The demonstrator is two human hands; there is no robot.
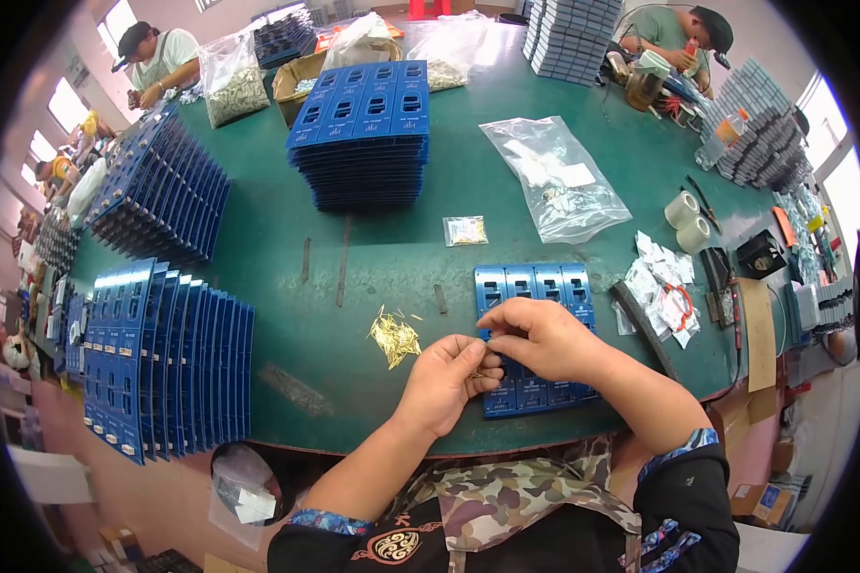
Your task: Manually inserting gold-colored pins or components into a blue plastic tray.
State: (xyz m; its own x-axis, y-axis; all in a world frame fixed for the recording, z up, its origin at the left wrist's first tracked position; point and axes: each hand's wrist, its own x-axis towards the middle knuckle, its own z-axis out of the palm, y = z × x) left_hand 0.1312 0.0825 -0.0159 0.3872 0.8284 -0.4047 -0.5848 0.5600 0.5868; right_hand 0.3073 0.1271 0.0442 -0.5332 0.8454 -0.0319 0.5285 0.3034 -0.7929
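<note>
A blue circuit board panel lies on the green table in front of me, divided into several units with dark cut-outs. My left hand is closed at the panel's left edge, with thin gold-coloured pins just showing under its curled fingers. Over the panel's middle, my right hand pinches thumb and forefinger together close to the left fingertips. Whatever sits in that pinch is too small to make out. A loose heap of gold pins lies left of my hands. Beyond the panel is a small clear bag of gold pieces.
Blue panels stand in stacks at the centre back and left. A large clear bag lies behind the panel. To the right are white packets, tape rolls and a dark bar. Co-workers sit across the table.
</note>
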